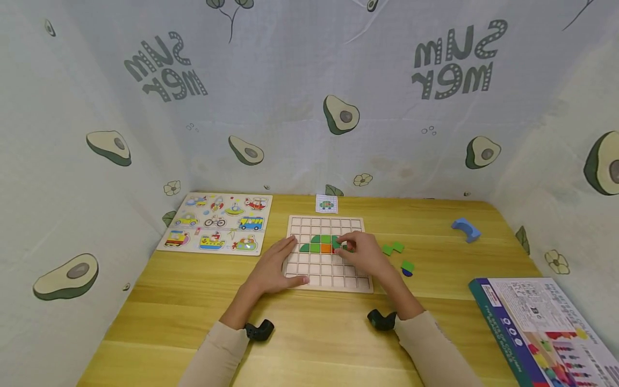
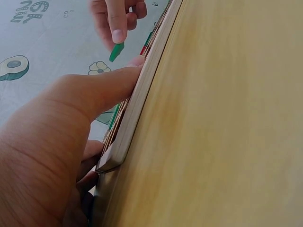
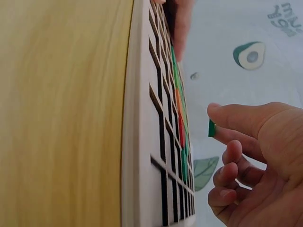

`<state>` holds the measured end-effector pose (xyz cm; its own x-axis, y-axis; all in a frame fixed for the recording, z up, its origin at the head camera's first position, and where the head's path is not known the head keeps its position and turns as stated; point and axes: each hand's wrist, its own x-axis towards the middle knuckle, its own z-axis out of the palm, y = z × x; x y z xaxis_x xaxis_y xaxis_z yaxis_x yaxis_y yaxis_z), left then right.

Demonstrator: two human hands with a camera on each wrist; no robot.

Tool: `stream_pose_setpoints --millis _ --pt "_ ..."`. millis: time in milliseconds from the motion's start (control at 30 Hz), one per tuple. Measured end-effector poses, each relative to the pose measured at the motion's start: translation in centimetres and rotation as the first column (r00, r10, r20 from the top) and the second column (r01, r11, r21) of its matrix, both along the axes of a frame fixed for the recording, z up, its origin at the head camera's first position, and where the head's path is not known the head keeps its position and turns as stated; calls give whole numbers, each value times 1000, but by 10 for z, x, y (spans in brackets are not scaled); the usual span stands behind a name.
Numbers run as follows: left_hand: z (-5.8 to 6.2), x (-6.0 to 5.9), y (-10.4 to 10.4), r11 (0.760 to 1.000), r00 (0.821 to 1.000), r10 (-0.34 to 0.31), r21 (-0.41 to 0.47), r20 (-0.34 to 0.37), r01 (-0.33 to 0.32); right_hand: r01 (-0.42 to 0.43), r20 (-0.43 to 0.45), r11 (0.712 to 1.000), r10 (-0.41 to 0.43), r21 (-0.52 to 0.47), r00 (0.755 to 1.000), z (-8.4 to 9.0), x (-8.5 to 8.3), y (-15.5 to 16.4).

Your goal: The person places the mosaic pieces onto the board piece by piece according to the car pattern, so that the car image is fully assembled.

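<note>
Sleeves: beige, entering from the near side, with dark wrist devices strapped below the hands
Box: printed, teal and purple along its side, lying at the near right
Left hand: fingers extended, grasping nothing, resting on the left part of the grid board; its own wrist view shows the thumb against the near edge
Right hand: pinching a green piece between thumb and forefinger; only the wrist views show a gap beneath the piece, which from the head seems to sit on the pattern
Grid board: pale wood, flat; the head view shows green, orange and red pieces set in its squares, reduced to thin coloured strips from the wrists
Loose pieces: green squares and a dark blue rounded one, right of the board, head view only
Puzzle board: vehicle pictures, left
Blue arch: far right
Pattern card: just beyond the grid board
Tabletop: yellowish wood grain
Cloth: pale, hung around three sides, avocados and mirrored "summer" lettering
</note>
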<state>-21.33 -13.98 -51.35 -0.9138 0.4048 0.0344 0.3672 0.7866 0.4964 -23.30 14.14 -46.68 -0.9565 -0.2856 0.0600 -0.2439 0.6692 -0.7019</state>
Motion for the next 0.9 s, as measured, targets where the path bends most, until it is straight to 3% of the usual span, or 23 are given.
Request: stream_pose_setpoints --millis 200,500,900 --pt "1 0 0 1000 1000 1 21 -23 0 -57 -13 998 57 3 998 -3 3 -19" --pt "2 1 0 1000 999 0 13 -35 0 -66 9 997 66 -27 998 -12 5 -41" --pt "3 2 0 1000 1000 -4 30 -31 5 -97 -1 995 97 22 995 -17 5 -62"
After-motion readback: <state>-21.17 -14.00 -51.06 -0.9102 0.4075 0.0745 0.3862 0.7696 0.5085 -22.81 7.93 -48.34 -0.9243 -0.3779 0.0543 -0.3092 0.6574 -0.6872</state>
